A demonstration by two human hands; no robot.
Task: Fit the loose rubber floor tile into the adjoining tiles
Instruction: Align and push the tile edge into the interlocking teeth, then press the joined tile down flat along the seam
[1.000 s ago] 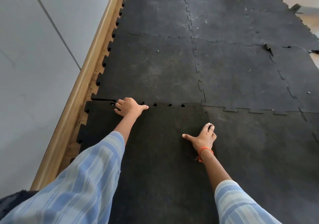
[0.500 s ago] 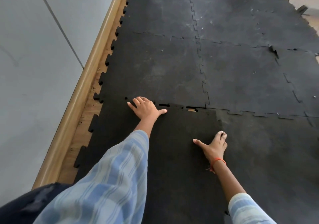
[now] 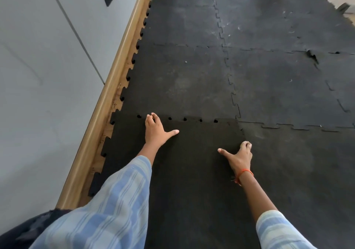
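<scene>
The loose rubber floor tile [image 3: 194, 172] is darker black and lies under both my arms, its jigsaw teeth meeting the adjoining tile ahead [image 3: 182, 83] and the adjoining tile to the right [image 3: 299, 168]. Small dark gaps show along its far seam. My left hand [image 3: 154, 131] presses flat on the tile's far edge, fingers on the seam, thumb spread. My right hand [image 3: 239, 157] presses near the tile's right seam, fingertips bent down at the edge, thumb out; an orange thread circles its wrist.
A grey wall [image 3: 38, 76] with a wooden skirting board [image 3: 107, 99] runs along the left; bare wood floor shows between skirting and tile teeth. More worn interlocking tiles [image 3: 278, 18] stretch ahead, one with a lifted seam corner [image 3: 312, 55] at far right.
My left hand has slid along the far seam, first right and then slightly back left, pressing down. The gaps along that seam have shrunk. My right hand stays near the right seam.
</scene>
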